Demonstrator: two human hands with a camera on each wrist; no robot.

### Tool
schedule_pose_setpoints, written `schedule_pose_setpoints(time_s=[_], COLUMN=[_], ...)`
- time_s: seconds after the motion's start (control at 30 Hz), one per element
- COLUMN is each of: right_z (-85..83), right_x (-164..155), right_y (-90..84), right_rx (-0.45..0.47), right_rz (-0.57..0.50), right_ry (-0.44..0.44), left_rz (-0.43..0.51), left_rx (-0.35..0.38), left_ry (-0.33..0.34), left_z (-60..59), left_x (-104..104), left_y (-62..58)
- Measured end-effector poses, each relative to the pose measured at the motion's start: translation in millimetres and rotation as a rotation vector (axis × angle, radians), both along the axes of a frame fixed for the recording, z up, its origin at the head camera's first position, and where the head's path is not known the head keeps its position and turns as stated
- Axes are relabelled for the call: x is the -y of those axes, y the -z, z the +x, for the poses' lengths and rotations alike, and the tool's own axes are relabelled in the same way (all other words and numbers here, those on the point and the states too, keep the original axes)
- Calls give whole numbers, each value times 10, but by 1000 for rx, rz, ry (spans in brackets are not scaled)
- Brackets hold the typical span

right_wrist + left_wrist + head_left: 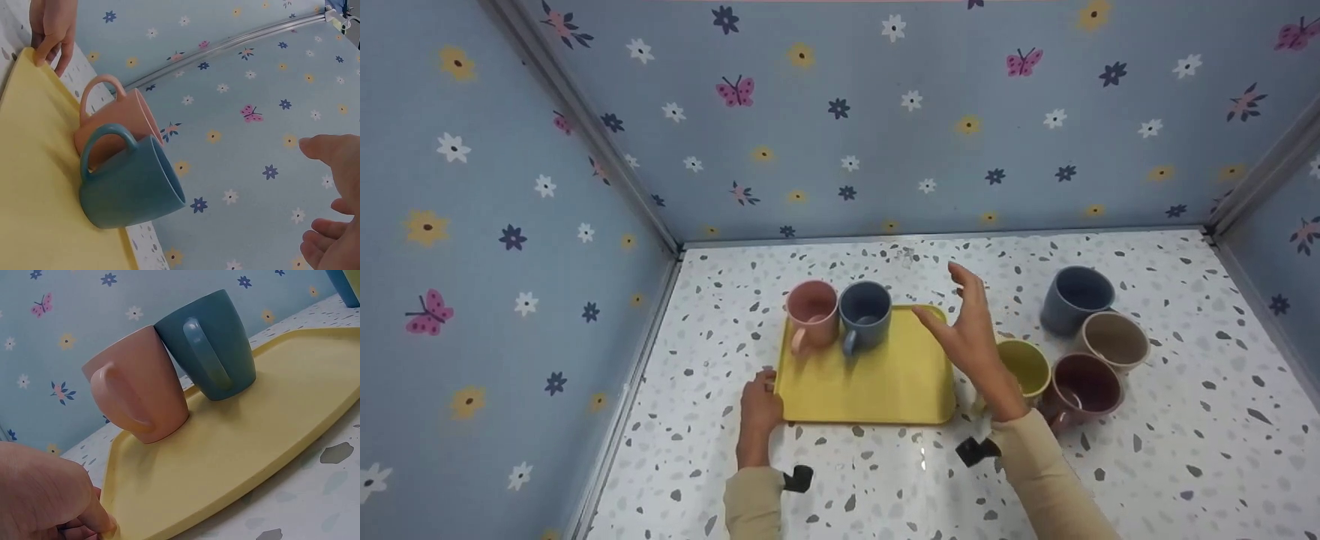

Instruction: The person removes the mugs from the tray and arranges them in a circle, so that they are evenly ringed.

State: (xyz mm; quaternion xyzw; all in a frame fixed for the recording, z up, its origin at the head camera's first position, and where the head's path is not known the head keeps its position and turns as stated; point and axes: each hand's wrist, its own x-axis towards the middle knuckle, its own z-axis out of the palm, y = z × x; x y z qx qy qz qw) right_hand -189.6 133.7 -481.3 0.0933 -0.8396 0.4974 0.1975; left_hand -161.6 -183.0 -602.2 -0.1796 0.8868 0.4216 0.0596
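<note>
A yellow tray (870,382) lies on the speckled table. On its back left part a pink mug (813,315) and a blue mug (865,313) stand upright side by side, handles toward the front. My left hand (760,405) grips the tray's left edge near the front corner; in the left wrist view its thumb (98,517) lies on the rim and the other fingers are curled beside it, partly hidden. Above the tray's right side is my right hand (971,330), its thumb and fingers spread wide, holding nothing. The right wrist view shows it apart from the blue mug (132,185).
Right of the tray stand a yellow-green mug (1024,367), a dark red mug (1084,390), a beige mug (1116,341) and another blue mug (1076,300), close together. The right forearm passes beside the yellow-green one. Flower-patterned walls (885,135) bound the table (697,322) behind and at both sides.
</note>
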Motion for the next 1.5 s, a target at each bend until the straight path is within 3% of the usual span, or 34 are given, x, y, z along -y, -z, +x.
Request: schedule_pose_setpoints(time_s=[0.17,0.37,0.67,0.97,1.17,1.33,1.5], right_z=[-178,-320,-409,-460,-487,-528,-572], right_x=[114,213,325,423,532,596,640], right_y=[124,345,550,691,734,731,745], right_rx=[18,86,202,298,280,238,253], right_rz=[-32,-30,63,116,141,172,160], right_ry=[-46,-115,-151,-211,-222,-212,-246], left_rz=[22,-40,-46,-18,-3,2,7], left_rx=[30,-54,-72,-23,13,-7,-6], left_ry=[-3,25,26,2,-2,3,6], left_z=[-2,0,-5,-7,-7,-9,7], left_x=[-2,10,10,-3,-4,-8,3], left_y=[6,18,4,5,-3,-21,-10])
